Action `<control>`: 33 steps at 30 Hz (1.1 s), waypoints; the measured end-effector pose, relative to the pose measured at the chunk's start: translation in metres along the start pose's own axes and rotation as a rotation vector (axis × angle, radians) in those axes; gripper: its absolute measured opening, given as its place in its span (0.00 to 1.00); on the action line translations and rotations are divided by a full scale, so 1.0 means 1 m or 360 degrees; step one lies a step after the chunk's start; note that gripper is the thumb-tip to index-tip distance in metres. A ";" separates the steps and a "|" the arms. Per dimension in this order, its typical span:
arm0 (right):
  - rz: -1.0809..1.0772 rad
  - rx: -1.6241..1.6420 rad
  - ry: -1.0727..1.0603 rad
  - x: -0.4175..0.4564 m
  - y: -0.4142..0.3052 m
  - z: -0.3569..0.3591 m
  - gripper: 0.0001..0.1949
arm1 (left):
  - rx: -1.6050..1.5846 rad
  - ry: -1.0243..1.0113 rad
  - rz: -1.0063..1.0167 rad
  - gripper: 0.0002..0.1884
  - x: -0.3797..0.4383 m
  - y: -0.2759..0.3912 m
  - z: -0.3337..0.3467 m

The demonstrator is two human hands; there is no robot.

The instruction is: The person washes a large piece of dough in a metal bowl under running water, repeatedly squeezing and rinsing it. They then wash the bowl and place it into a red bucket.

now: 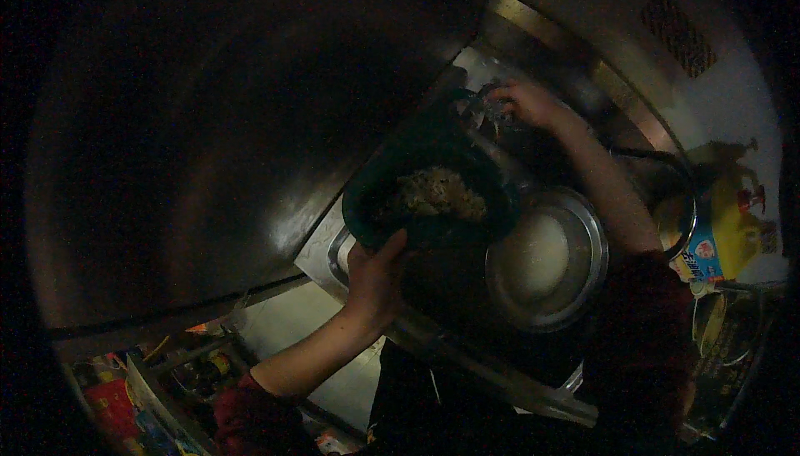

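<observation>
My left hand (378,278) grips the near rim of a dark green basin (369,203), thumb over the edge. The basin is tilted and holds a pale, lumpy mass (440,190), too dim to identify. At the far end of the counter, my right hand (531,103) has its fingers bent beside something shiny (490,109), perhaps a tap or a plastic bag; whether it grips this is unclear. Right of the basin sits a round metal bowl (597,237) with cloudy, whitish liquid (544,253) in it. Darkness hides much of the sink around them.
A steel sink edge (462,356) runs along my front. On the right stand a yellow bottle (734,224) with a blue label and a curved dark rim (692,206). A drawer (140,387) with packets and jars is pulled out at lower left. A large dark panel (206,174) fills the left.
</observation>
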State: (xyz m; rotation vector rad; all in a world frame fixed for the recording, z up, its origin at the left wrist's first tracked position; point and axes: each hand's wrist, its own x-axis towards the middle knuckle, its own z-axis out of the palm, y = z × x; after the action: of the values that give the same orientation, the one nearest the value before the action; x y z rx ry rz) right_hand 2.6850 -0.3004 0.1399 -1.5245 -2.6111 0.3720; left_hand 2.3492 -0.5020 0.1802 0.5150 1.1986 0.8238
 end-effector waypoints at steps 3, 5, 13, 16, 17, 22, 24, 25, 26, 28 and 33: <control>0.0567 0.0141 0.0136 0.003 -0.005 -0.016 0.20 | -0.0116 -0.0069 0.0121 0.19 0.006 -0.007 -0.011; 0.0912 -0.0026 0.0271 0.017 0.006 -0.013 0.20 | -0.0151 -0.0082 0.0113 0.21 0.000 -0.004 -0.008; 0.0859 -0.0243 0.0579 0.099 0.036 0.031 0.15 | -0.0126 0.0032 -0.0097 0.23 -0.022 0.014 0.004; 0.0499 0.0345 0.0421 0.094 0.015 0.017 0.14 | -0.0215 0.0099 0.0005 0.23 -0.020 0.007 -0.003; 0.0359 0.0406 0.0346 0.090 0.008 0.017 0.14 | -0.0244 0.0078 0.0070 0.23 -0.012 -0.003 -0.013; 0.0291 0.0446 -0.0134 0.052 -0.007 0.045 0.18 | -0.0124 -0.0029 0.0058 0.20 -0.013 0.003 -0.023; 0.0062 0.0081 -0.0387 0.045 -0.062 0.027 0.19 | -0.0266 0.0042 0.0134 0.19 -0.013 -0.008 -0.036; -0.0093 -0.0243 -0.0502 0.035 -0.081 0.010 0.19 | -0.0275 0.0034 0.0161 0.19 -0.014 -0.004 -0.033; -0.0180 -0.0082 -0.0287 0.021 -0.070 0.013 0.18 | -0.0269 0.0022 0.0182 0.20 -0.015 -0.001 -0.028; -0.0373 0.0243 0.0139 -0.009 -0.035 0.029 0.18 | -0.0261 -0.0011 0.0202 0.19 -0.016 0.005 -0.024; 0.0957 -0.0184 0.0593 -0.012 0.021 0.019 0.16 | -0.0316 -0.0014 0.0214 0.18 -0.012 0.006 -0.015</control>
State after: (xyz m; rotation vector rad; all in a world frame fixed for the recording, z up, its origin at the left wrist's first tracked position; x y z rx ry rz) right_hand 2.7048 -0.3034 0.1169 -2.1565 -1.8902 -0.0326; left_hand 2.3317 -0.5086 0.1871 0.4387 1.0689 1.0428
